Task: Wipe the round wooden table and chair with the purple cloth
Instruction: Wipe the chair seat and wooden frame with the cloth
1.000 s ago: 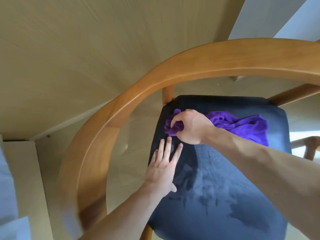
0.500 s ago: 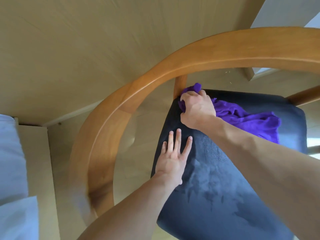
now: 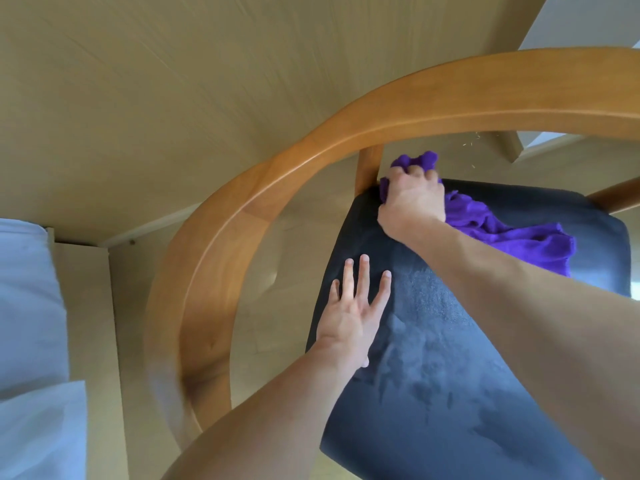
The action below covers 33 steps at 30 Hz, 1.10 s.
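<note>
Head view, looking down on a chair. The right hand (image 3: 414, 202) grips a bunched part of the purple cloth (image 3: 502, 230), fingers curled round it, at the far left corner of the dark seat cushion (image 3: 450, 358). A wad of cloth bulges out beyond the knuckles, just past the seat's far edge; the remainder trails away to the right of the hand and lies flat and rumpled on the cushion. Immediately left of the curled fingers stands a short wooden post (image 3: 370, 169), which joins the seat to the curved wooden backrest rail (image 3: 311, 157) arching over both hands (whether the cloth touches the post cannot be told).

The left hand (image 3: 353, 313) lies flat on the cushion near its left edge, fingers straight and slightly spread, holding nothing; its fingertips (image 3: 364, 259) point toward the right hand and stop short of the wrist. The cushion nearer than both hands shows lighter, brushed streaks in its nap.

Beyond the rail lies a pale wood-grain surface (image 3: 173, 81). Far left of the left hand sits light blue fabric (image 3: 27, 306).
</note>
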Each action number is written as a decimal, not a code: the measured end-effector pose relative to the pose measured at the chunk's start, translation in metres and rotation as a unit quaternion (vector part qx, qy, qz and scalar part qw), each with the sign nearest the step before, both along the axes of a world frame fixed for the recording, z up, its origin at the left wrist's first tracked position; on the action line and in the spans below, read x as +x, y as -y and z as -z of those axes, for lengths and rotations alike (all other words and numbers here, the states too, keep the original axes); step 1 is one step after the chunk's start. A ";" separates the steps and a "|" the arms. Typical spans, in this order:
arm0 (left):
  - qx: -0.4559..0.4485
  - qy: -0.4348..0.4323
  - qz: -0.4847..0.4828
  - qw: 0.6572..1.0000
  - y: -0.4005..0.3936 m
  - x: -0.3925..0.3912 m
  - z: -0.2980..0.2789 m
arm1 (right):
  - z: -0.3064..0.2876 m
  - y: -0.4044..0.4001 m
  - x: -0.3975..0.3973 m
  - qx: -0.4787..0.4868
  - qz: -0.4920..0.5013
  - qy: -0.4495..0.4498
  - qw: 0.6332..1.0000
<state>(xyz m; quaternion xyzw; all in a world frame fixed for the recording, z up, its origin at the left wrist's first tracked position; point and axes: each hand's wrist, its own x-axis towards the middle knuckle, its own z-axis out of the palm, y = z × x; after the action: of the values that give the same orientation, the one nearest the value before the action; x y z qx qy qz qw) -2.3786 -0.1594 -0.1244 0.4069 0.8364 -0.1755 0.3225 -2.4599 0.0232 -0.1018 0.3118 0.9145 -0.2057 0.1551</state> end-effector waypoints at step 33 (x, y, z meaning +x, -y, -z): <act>-0.016 -0.015 0.041 0.999 -0.004 -0.004 0.004 | 0.000 0.041 0.023 -0.002 -0.223 0.025 0.974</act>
<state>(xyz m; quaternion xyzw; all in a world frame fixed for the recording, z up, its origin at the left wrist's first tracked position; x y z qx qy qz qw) -2.3824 -0.1557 -0.1280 0.4332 0.8209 -0.2080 0.3087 -2.4371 -0.0175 -0.1019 0.1044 0.9566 -0.1596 0.2205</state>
